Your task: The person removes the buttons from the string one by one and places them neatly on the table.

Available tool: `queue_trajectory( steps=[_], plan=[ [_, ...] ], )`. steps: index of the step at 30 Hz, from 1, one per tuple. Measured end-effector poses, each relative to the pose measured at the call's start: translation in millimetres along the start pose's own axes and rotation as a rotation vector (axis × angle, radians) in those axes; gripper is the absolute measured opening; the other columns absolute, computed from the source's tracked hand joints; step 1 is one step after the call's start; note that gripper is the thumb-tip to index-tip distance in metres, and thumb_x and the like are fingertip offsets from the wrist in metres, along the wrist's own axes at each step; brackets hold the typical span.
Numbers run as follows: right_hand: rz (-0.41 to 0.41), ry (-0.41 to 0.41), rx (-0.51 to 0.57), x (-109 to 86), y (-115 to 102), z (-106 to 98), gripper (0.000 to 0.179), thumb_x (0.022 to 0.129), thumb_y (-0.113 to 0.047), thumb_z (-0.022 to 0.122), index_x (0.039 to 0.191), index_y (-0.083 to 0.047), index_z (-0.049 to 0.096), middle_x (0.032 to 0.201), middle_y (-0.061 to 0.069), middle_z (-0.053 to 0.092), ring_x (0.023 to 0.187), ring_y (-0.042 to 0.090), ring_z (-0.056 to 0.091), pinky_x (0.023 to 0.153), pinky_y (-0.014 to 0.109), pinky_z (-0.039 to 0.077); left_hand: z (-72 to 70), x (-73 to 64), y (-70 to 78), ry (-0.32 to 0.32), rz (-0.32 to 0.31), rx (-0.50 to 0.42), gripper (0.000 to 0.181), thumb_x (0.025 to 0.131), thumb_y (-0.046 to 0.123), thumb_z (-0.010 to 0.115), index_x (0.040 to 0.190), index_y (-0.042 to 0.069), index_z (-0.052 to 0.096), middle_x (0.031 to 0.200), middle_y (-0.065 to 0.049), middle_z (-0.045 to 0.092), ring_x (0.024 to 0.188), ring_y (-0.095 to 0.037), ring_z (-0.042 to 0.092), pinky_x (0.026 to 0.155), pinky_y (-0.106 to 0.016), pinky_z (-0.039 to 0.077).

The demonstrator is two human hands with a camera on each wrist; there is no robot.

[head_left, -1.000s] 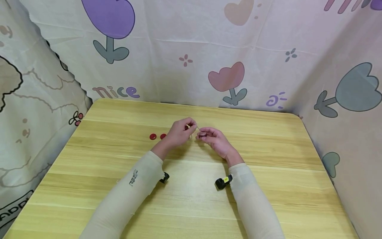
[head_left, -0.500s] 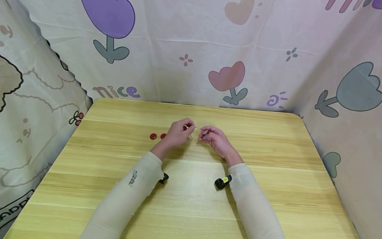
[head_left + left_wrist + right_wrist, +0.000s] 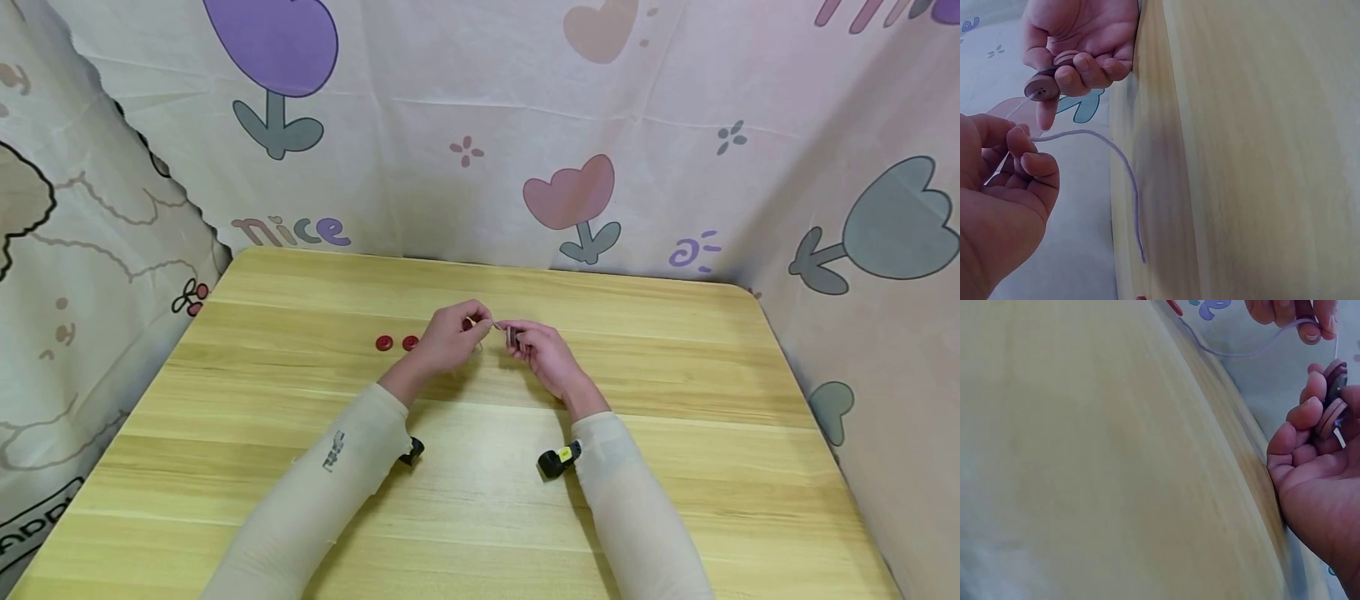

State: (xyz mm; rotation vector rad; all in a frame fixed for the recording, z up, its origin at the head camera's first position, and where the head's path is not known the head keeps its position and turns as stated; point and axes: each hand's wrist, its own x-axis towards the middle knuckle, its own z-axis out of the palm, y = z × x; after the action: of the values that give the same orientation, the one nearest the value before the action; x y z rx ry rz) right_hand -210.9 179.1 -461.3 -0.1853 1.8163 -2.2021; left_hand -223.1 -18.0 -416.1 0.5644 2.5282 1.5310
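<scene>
My left hand pinches a pale string between thumb and fingertips. One end of the string curves away and hangs down over the table. On its other side the string runs taut to a hole in a brownish-red button. My right hand holds that button, with more buttons stacked behind it in the curled fingers; how many is hidden. A bit of string pokes out behind the stack. The two hands are close together above the table.
Two red buttons lie on the wooden table left of my hands, the nearer one partly behind my left wrist. Something dark red shows between my left fingers, unclear whether held. A patterned cloth hangs behind the table.
The buttons in my right hand have tilted from nearly flat to edge-on, facing my left hand. My left hand shifted only slightly. The buttons on the table have not moved.
</scene>
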Motion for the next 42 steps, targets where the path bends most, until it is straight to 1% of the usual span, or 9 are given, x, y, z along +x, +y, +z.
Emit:
queue_trajectory(
  steps=[3,8,15,21,25,28,31,34,42],
  plan=[
    [-0.012,-0.005,-0.002,-0.2,0,0,0.038,0.088,0.000,0.040,0.122,0.006,0.056,0.118,0.023,0.051,0.089,0.023,0.054,0.074,0.028,0.043,-0.1,-0.6,-0.9,0.004,-0.006,-0.010,0.016,0.097,0.021,0.053,0.097,0.008,0.061,0.089,-0.003,0.059,0.072,-0.018,0.053,0.059,-0.032,0.045],
    [-0.041,-0.028,0.014,0.0,1,1,0.021,0.086,0.004,0.043,0.105,0.011,0.050,0.099,0.015,0.055,0.089,0.026,0.057,0.074,0.028,0.044,0.5,-2.2,-2.4,0.001,-0.035,-0.066,0.011,0.097,0.020,0.053,0.094,0.011,0.059,0.092,-0.012,0.064,0.067,-0.020,0.054,0.057,-0.032,0.045],
    [-0.028,-0.071,-0.158,1.0,-1,2,0.016,0.083,0.000,0.045,0.094,0.005,0.056,0.093,0.019,0.060,0.090,0.036,0.061,0.068,0.031,0.045,1.7,-3.2,0.2,0.000,0.010,-0.132,0.012,0.098,0.020,0.051,0.091,0.013,0.058,0.091,-0.011,0.066,0.062,-0.024,0.054,0.055,-0.031,0.043],
    [-0.013,-0.085,-0.215,0.9,-8,7,0.021,0.089,0.001,0.046,0.102,0.005,0.063,0.096,0.020,0.063,0.094,0.045,0.057,0.072,0.041,0.046,2.0,-2.9,1.9,0.004,0.012,-0.147,0.011,0.098,0.019,0.050,0.092,0.013,0.057,0.089,-0.012,0.063,0.061,-0.020,0.052,0.054,-0.030,0.042],
    [-0.035,-0.090,-0.311,-4.6,-21,14,0.024,0.091,0.001,0.049,0.108,0.004,0.067,0.097,0.022,0.065,0.094,0.041,0.058,0.073,0.047,0.046,2.0,-3.0,2.2,0.020,0.014,-0.152,0.010,0.098,0.018,0.051,0.092,0.013,0.057,0.085,-0.009,0.061,0.061,-0.020,0.052,0.053,-0.030,0.042],
    [-0.051,-0.093,-0.353,-9.0,-28,19,0.024,0.091,0.001,0.051,0.110,0.006,0.065,0.099,0.024,0.063,0.089,0.031,0.058,0.074,0.043,0.046,1.9,-3.2,1.9,0.028,0.009,-0.151,0.010,0.097,0.018,0.051,0.092,0.012,0.057,0.084,-0.008,0.061,0.061,-0.021,0.051,0.053,-0.031,0.042],
    [-0.045,-0.086,-0.325,-7.1,-24,17,0.022,0.090,0.003,0.051,0.109,0.008,0.061,0.101,0.021,0.062,0.086,0.022,0.057,0.074,0.036,0.048,1.6,-3.7,1.2,0.029,-0.006,-0.152,0.010,0.098,0.018,0.051,0.092,0.013,0.057,0.086,-0.010,0.061,0.061,-0.021,0.052,0.054,-0.031,0.043],
    [-0.024,-0.051,-0.267,-2.1,-14,13,0.017,0.088,0.003,0.050,0.104,0.007,0.053,0.101,0.016,0.063,0.088,0.022,0.059,0.072,0.032,0.048,1.5,-3.9,0.5,0.027,-0.006,-0.161,0.010,0.098,0.017,0.051,0.091,0.013,0.057,0.088,-0.013,0.062,0.062,-0.021,0.052,0.054,-0.031,0.043],
    [-0.030,0.118,-0.160,3.7,-4,16,0.009,0.081,0.003,0.055,0.076,-0.001,0.049,0.070,0.008,0.058,0.078,0.025,0.061,0.064,0.033,0.047,2.3,-4.9,-0.3,0.028,-0.001,-0.164,0.010,0.097,0.018,0.050,0.092,0.013,0.057,0.089,-0.016,0.063,0.063,-0.021,0.052,0.054,-0.031,0.042]
  ],
)
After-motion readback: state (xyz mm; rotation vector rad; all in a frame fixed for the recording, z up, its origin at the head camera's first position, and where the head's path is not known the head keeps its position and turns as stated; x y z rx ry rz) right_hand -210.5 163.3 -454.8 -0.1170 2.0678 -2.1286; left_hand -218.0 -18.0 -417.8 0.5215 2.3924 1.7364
